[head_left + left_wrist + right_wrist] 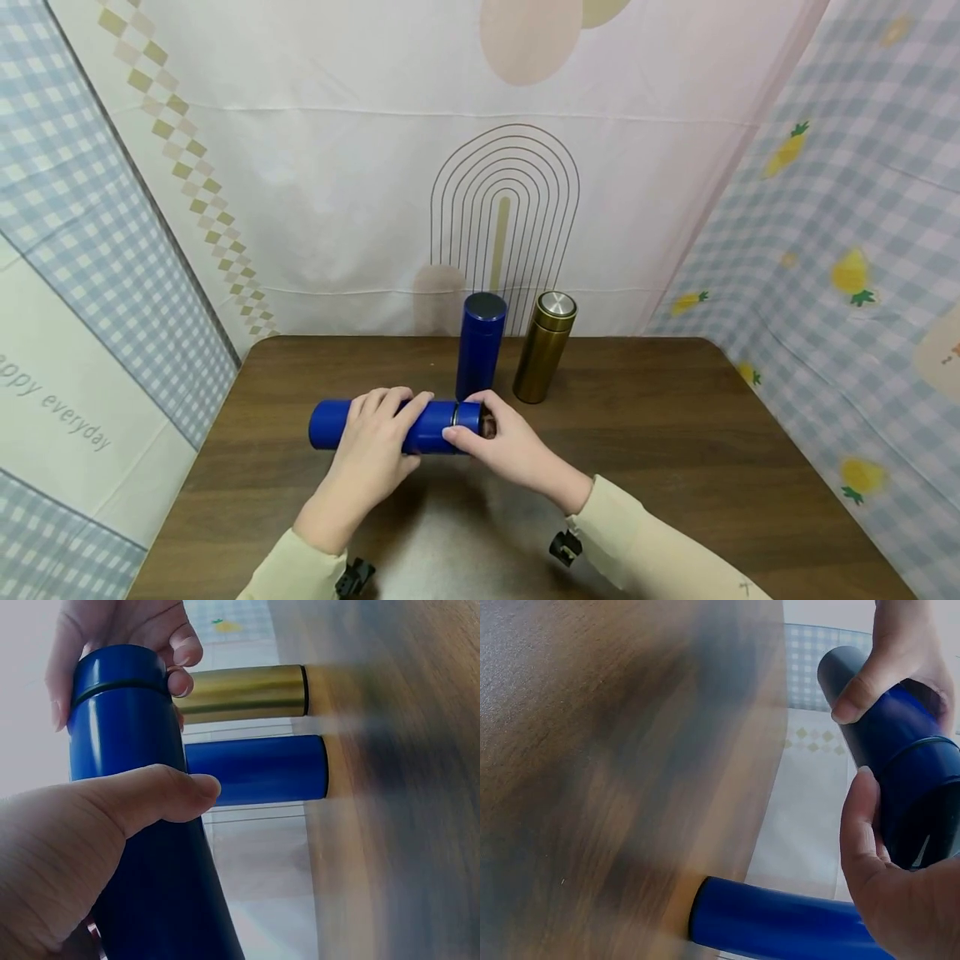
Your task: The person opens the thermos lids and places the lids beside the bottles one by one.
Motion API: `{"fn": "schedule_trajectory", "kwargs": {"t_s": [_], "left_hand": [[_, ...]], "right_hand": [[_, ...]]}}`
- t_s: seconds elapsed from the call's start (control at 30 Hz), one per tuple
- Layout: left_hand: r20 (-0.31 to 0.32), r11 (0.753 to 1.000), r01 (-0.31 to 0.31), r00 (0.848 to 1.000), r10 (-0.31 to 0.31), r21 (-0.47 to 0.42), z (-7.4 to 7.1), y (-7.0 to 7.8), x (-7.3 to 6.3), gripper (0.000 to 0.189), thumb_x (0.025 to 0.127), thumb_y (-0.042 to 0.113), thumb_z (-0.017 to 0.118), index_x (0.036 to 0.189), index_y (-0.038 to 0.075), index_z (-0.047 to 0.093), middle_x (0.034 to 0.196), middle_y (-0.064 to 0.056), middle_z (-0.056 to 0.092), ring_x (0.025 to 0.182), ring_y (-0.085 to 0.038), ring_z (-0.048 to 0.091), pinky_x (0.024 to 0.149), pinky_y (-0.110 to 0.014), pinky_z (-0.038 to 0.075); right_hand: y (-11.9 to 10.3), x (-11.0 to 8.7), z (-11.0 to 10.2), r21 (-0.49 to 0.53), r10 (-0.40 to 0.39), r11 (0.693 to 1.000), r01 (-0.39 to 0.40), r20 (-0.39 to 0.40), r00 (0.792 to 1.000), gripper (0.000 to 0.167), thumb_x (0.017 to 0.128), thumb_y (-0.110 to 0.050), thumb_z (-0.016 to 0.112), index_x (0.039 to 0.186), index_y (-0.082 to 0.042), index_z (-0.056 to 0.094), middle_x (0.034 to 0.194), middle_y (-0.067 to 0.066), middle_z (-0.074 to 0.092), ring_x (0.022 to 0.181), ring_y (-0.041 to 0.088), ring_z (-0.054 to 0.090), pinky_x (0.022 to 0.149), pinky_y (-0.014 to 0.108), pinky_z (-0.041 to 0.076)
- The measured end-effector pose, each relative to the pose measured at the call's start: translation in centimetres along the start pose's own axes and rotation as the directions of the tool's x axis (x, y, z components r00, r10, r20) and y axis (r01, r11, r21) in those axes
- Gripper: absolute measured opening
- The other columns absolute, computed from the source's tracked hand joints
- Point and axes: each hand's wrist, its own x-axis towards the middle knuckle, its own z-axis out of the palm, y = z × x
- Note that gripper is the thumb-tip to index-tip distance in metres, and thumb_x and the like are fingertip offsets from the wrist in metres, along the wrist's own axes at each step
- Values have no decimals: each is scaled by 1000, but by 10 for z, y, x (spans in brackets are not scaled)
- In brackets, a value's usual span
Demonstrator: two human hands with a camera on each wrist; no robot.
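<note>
A blue thermos flask (330,425) is held on its side above the table, its lid end toward the right. My left hand (378,442) grips its body, the thumb laid across the near side in the left wrist view. My right hand (510,446) holds the blue lid (468,414) between thumb and fingers. A dark seam ring shows between lid and body in the right wrist view, so the lid sits on the flask. Behind the hands stand a second blue thermos (482,342) and a gold thermos (545,350) with a silver top, both upright.
The brown wooden table (675,433) reaches back to a pale patterned cloth (337,208). Checked cloth hangs at both sides. A small black device (566,547) is worn at the right wrist, another (355,577) at the left.
</note>
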Motion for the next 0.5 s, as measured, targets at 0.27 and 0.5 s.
{"fn": "schedule_trajectory", "kwargs": {"t_s": [0.27, 0.5], "left_hand": [[15, 998, 18, 1000, -17, -52, 0, -2, 2, 81, 59, 29, 92, 131, 18, 58, 118, -8, 59, 108, -31, 51, 94, -52, 38], [72, 995, 50, 996, -43, -92, 2, -4, 0, 80, 60, 33, 91, 131, 16, 58, 116, -7, 60, 108, -30, 52, 93, -51, 39]], "right_hand": [[-1, -3, -3, -209, -230, 952, 225, 4, 973, 55, 84, -46, 72, 127, -23, 47, 120, 0, 53, 100, 15, 58, 81, 31, 52], [0, -4, -4, -346, -353, 871, 349, 53, 934, 64, 83, -48, 72, 134, -21, 43, 126, -4, 45, 109, 12, 52, 89, 30, 50]]}}
